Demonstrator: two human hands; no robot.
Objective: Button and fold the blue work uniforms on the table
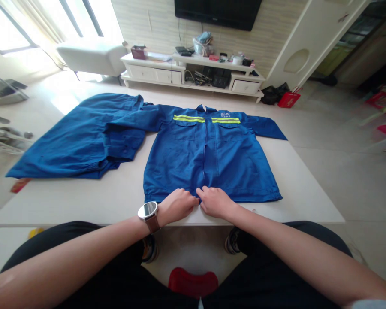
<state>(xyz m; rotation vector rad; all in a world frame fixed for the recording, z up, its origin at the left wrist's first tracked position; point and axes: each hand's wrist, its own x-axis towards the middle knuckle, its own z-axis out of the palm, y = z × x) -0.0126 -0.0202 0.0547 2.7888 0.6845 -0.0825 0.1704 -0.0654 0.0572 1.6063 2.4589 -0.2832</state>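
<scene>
A blue jacket point(183, 150) with yellow reflective stripes lies front up on the white table point(305, 184), collar away from me. Both my hands meet at the middle of its bottom hem. My left hand point(177, 205), below a wristwatch point(148, 210), has its fingers closed on the hem. My right hand point(216, 201) pinches the hem just beside it, at the lower end of the front opening. The small parts between my fingertips are hidden. Another blue garment point(73, 137) lies folded at the table's left, touching the jacket's sleeve.
Under the table's near edge is a red stool point(193, 282) between my legs. Beyond the table stand a white TV cabinet point(154, 74) with items on it, a grey bench point(91, 58) and a red bag point(289, 98) on the floor.
</scene>
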